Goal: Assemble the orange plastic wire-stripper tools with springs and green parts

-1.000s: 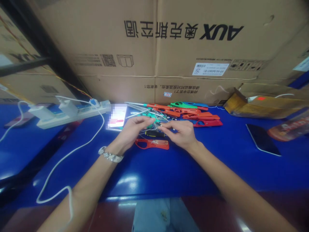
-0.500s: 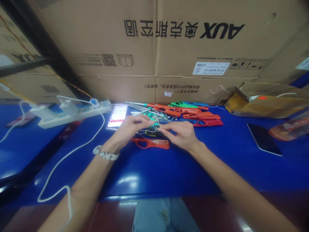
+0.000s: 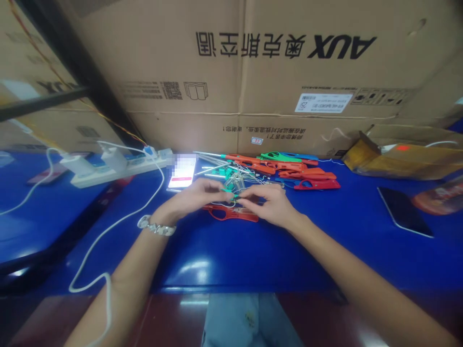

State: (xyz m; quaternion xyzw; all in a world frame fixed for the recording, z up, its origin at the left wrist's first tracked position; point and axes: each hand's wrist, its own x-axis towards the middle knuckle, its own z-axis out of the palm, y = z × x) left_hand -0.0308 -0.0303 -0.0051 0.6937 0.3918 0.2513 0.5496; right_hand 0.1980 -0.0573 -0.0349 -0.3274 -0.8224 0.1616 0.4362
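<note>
Left hand (image 3: pixel 197 196) and right hand (image 3: pixel 273 205) are now working lower over the blue table (image 3: pixel 231 260) than half a second ago, with the right fingers partly covering an orange casing (image 3: pixel 237 215) that was showing more fully in front of them; the whole scene is also sitting slightly farther right in the head view. The left thumb and index finger are pressing together on a small green piece (image 3: pixel 227 191), keeping it just above the casing's far edge. The right thumb and index finger are nearly meeting beside the end of this piece; whether they are gripping it I cannot tell, the detail being too small. The orange casing is lying flat on the table, its looped end pointing left. Beyond the fingertips, a heap of green parts (image 3: pixel 226 172) and thin wires is spreading across the table, with metal rods (image 3: pixel 210 168) lying toward its left side. Behind and to the right of the heap, orange housings (image 3: pixel 289 166) are lying in a loose pile, a red housing (image 3: pixel 318 184) resting nearest the person and a green housing (image 3: pixel 277 156) farthest back. A lit phone (image 3: pixel 184 174) is lying left of the heap, and a dark phone (image 3: pixel 403 212) is lying well apart at the right.
</note>
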